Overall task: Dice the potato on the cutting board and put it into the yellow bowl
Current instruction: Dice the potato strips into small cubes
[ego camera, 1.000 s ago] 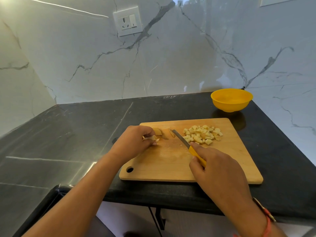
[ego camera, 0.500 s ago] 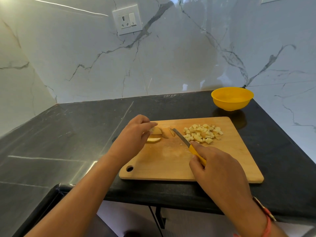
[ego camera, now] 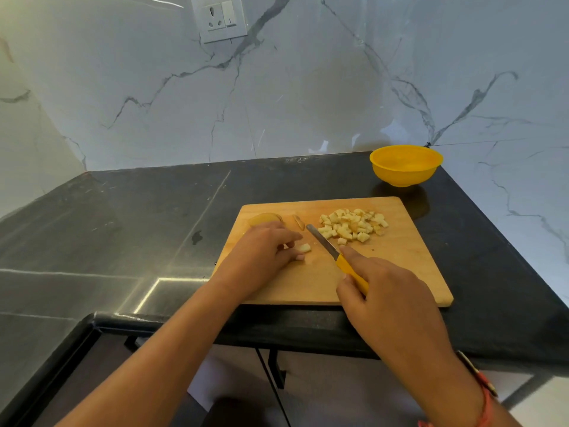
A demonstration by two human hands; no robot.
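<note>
A white wall socket (ego camera: 219,18) sits above the dark desk (ego camera: 123,226); the yellow bowl (ego camera: 400,177) stands just beyond the cutting board (ego camera: 400,272); pale potato cubes (ego camera: 354,224) lie heaped at its far right; left hand (ego camera: 261,257) fingers curl onto a potato strip (ego camera: 304,248); right hand (ego camera: 394,297) fingers grip the yellow-handled knife (ego camera: 323,241), its blade between strip and cubes.
</note>
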